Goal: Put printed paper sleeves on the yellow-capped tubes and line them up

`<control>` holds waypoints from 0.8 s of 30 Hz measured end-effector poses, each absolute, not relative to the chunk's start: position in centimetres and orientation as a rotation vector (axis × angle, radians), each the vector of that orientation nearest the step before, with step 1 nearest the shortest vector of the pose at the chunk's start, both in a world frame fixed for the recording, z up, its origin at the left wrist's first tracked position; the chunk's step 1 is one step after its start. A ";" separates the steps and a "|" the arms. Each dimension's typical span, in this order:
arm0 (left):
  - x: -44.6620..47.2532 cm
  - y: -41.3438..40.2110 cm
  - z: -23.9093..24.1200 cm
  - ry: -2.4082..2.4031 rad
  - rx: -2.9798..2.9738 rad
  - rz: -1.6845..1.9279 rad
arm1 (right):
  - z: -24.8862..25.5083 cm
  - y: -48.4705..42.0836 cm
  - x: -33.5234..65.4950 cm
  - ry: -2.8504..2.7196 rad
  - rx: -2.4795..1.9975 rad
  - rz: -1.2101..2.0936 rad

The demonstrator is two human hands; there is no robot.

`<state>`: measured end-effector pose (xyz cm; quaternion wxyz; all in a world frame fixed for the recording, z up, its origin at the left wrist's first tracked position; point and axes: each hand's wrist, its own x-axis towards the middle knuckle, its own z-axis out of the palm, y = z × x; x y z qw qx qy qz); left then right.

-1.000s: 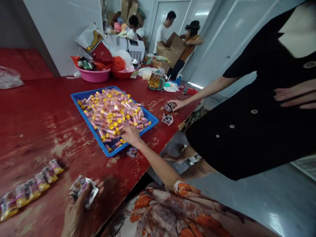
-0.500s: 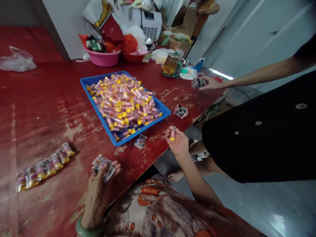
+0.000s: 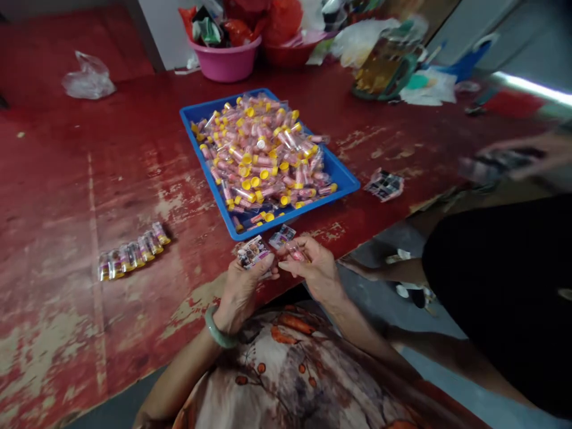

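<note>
Left hand: the left hand [image 3: 241, 286] sits at the near edge of the table [image 3: 111, 167], fingers closed round a small stack of picture cards [image 3: 252, 253], thumb pressed on top.
Right hand: the right hand [image 3: 315, 271] is tucked in close beside it, fingertips pinching a little pink tube [image 3: 295, 252]. The tube is held right up against the stack, and the two hands are nearly touching.
Wrist: there's a green bangle [image 3: 217, 330] on the left one.
Loose card: a single card [image 3: 282, 236] lies flat on the table, between the hands and the tray.
Blue tray: the blue tray [image 3: 342, 176] is just beyond the hands and piled high with a heap of yellow-capped tubes [image 3: 263, 155].
Off to the left: a neat row of tubes [image 3: 131, 251] lies side by side on the worn red paint, well apart from the tray.
Right side: another card pile [image 3: 384, 185] rests near the table edge. A co-worker's hand [image 3: 531, 155] is blurred and holds something dark, too smeared to make out.
Far end: a pink basin [image 3: 226, 59], a jug [image 3: 384, 65] and a plastic bag [image 3: 89, 77].
</note>
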<state>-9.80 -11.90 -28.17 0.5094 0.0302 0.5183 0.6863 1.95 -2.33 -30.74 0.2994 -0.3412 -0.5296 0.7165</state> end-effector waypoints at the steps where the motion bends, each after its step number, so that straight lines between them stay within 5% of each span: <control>1: -9.7 -11.8 -28.2 1.240 0.064 1.645 | -30.8 -2.5 1.6 -1.409 -0.939 1.896; 17: -11.5 -11.7 -29.5 1.244 -0.053 1.766 | -31.6 -1.9 1.3 -1.520 -0.803 2.032; 24: -11.7 -12.2 -29.6 1.202 -0.046 1.813 | -30.7 -2.6 3.1 -1.857 -0.641 1.707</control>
